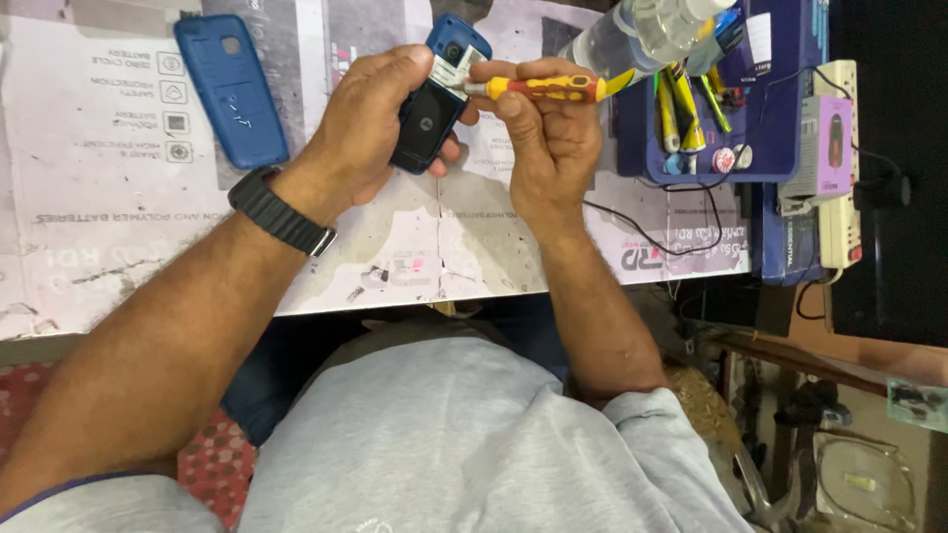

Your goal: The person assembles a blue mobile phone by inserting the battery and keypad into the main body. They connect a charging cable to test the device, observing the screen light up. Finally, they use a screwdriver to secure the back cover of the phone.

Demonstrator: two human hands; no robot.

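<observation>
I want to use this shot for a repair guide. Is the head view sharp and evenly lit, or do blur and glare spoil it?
Head view: even, soft light with faint shadows; the phone in the left hand and the screwdriver in the right hand are fairly sharp; slight glare on the plastic bottle; right edge falls dark.

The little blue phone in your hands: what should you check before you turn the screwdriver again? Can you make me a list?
1. Left hand grips the blue phone firmly: ok.
2. Right hand holds the orange and yellow screwdriver by its handle: ok.
3. Screwdriver tip sits on the open back of the phone: looks ok, but whether it is seated in a screw: cannot tell.
4. Phone held above the table, not resting on it: ok.
5. Blue back cover lies apart on the table, out of the way: ok.
6. Loose screws kept safe: cannot tell, none visible.
</observation>
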